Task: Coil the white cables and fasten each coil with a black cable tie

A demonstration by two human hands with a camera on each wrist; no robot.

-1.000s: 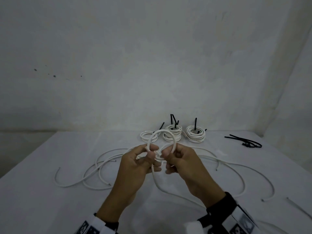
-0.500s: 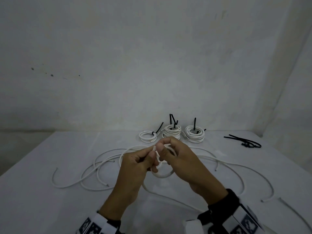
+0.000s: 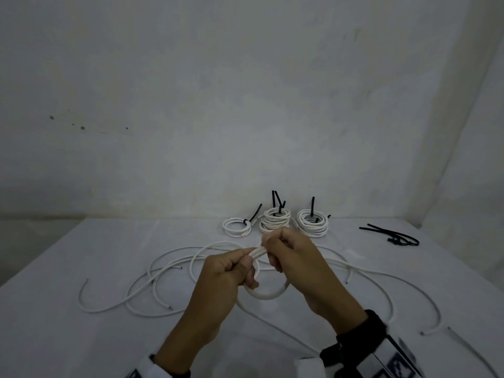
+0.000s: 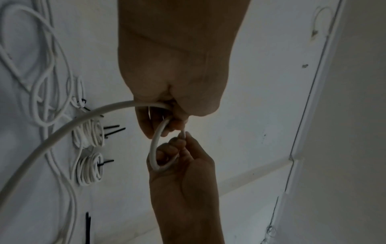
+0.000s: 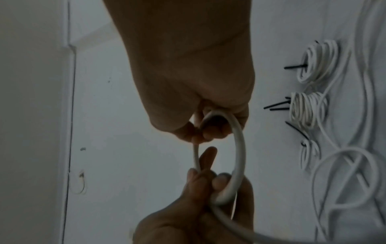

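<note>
Item: white cable (image 3: 266,294), smooth, round-sectioned, looped above the surface (image 3: 68,336). You are pinching its small ring with your left hand (image 3: 231,271) and right hand (image 3: 294,257); loop hanging downward, tail trailing toward you.

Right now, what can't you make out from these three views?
- Number of turns in the held coil: head view, the left hand and right hand cover its top.
- How the black ties close on the finished coils: too small in every view.
- How many spare ties there are: small, overlapping.
- Loose cable at lower right: cut off by the frame edge.
</note>
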